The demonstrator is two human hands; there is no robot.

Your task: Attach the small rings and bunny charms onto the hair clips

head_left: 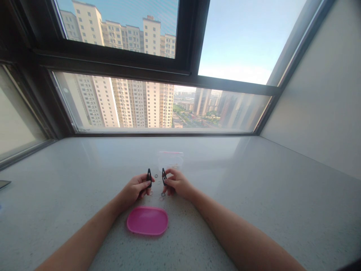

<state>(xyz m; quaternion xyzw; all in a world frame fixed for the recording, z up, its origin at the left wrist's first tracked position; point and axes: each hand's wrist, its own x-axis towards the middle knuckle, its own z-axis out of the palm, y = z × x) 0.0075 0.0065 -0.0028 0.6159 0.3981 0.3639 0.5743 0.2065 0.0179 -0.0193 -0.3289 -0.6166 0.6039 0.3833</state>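
Note:
My left hand (141,186) pinches a black snap hair clip (149,178), its narrow end pointing up. In my right hand (176,182) is a second black hair clip (164,177), held upright between thumb and fingers. A small gap separates the two clips. Several small hair ties lie on the sill between and around my hands, among them a dark hair tie (156,175) and another dark one (163,194) by my right fingers. Nearer to me, an oval pink tray (147,221) rests on the surface, below both hands.
Behind my hands lies a clear plastic bag (170,161) with a few small pale things in it. The speckled white sill (254,199) runs up to a dark window frame (169,134). A white wall (318,98) stands at the right, and a flat dark object (4,183) lies at the left edge.

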